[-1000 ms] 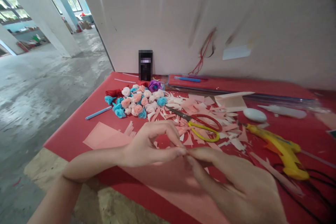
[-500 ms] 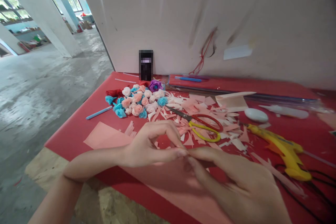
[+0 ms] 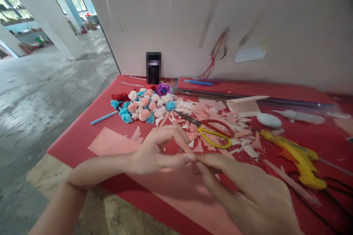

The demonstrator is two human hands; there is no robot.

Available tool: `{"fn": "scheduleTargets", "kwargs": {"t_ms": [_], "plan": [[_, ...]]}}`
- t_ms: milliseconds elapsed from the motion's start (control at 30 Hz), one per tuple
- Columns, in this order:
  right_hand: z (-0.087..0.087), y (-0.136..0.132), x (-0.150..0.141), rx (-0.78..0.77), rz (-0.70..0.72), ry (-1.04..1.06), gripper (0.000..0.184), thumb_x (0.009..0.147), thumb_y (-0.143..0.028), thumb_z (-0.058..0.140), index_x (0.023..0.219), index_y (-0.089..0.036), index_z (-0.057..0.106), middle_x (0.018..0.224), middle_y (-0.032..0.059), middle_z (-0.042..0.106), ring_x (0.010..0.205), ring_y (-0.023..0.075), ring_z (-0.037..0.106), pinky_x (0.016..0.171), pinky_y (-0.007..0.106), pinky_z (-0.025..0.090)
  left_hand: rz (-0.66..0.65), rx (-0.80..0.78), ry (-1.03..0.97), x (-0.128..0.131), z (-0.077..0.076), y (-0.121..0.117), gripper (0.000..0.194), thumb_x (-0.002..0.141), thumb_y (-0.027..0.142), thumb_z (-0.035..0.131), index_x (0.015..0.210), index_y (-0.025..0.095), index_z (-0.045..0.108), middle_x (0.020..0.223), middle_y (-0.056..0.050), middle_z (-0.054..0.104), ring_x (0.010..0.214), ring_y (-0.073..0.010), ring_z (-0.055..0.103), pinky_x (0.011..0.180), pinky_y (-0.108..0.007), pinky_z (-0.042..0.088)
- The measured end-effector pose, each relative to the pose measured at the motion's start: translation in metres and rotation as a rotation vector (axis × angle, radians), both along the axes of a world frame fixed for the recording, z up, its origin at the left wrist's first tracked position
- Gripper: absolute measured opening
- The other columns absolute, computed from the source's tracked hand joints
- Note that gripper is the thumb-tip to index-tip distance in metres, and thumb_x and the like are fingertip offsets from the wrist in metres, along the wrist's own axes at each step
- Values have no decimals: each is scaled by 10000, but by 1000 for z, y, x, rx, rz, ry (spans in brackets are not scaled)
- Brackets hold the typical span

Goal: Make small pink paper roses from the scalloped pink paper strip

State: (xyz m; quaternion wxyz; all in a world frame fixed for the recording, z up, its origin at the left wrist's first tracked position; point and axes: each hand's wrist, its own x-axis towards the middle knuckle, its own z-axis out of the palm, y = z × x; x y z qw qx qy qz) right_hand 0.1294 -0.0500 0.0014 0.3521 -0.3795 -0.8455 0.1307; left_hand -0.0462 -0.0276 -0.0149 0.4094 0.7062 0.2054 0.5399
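Note:
My left hand [image 3: 162, 150] and my right hand [image 3: 242, 187] meet fingertip to fingertip in the lower middle of the head view. Thumb and forefinger of each are pinched together; whatever lies between them is hidden. Under the hands stretches a long sheet of pink paper [image 3: 176, 194]. Scissors [image 3: 209, 132] with one red and one yellow handle lie just beyond the fingers, among pink and white paper scraps [image 3: 202, 108]. Farther left sits a heap of paper roses [image 3: 145, 104] in pink, white and blue, with a purple rose [image 3: 163, 89] at its back.
A yellow glue gun [image 3: 298, 158] with a dark cord lies at the right, near a white oval object [image 3: 269, 120] and a translucent bottle [image 3: 303, 116]. A blue pen [image 3: 104, 117] rests at the left. Behind the red table [image 3: 74, 137] rises a pale panel [image 3: 182, 18].
Both hands hold almost the same pose, fingertips still together. The fingers have shifted only very slightly, and nothing on the table has visibly moved.

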Motion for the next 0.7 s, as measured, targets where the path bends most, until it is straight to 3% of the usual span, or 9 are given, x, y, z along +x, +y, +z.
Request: {"fn": "scheduleTargets", "kwargs": {"t_ms": [200, 333, 467, 700], "plan": [[0, 0, 0, 61, -5, -22, 289, 936, -229, 400, 766, -211, 634, 601, -21, 693, 478, 101, 643, 500, 175, 487, 48, -1, -3, 2, -2, 0, 158, 806, 187, 643, 688, 162, 541, 631, 11, 523, 609, -85, 503, 584, -211, 446], [-1, -3, -2, 117, -24, -17, 353, 939, -194, 372, 678, -209, 609, 567, -9, 678, 452, 104, 626, 473, 189, 459, 50, -7, -15, 2, -2, 0, 157, 787, 138, 654, 690, 162, 531, 636, 22, 510, 610, -74, 493, 587, -195, 435], [-2, -4, -3, 108, -6, -22, 340, 933, -196, 393, 653, -206, 586, 596, 6, 689, 486, 114, 644, 473, 196, 453, 42, -16, -26, 2, -4, -1, 160, 773, 100, 659, 695, 159, 532, 646, 29, 507, 615, -66, 482, 593, -184, 423], [0, 0, 1, 0, -17, 5, 221, 914, -220, 439, 784, -222, 618, 654, -19, 711, 516, 116, 661, 493, 185, 490, 52, 27, -6, 0, -2, 0, 80, 794, 181, 668, 750, 147, 610, 682, -10, 593, 680, -89, 549, 676, -204, 477]]}}
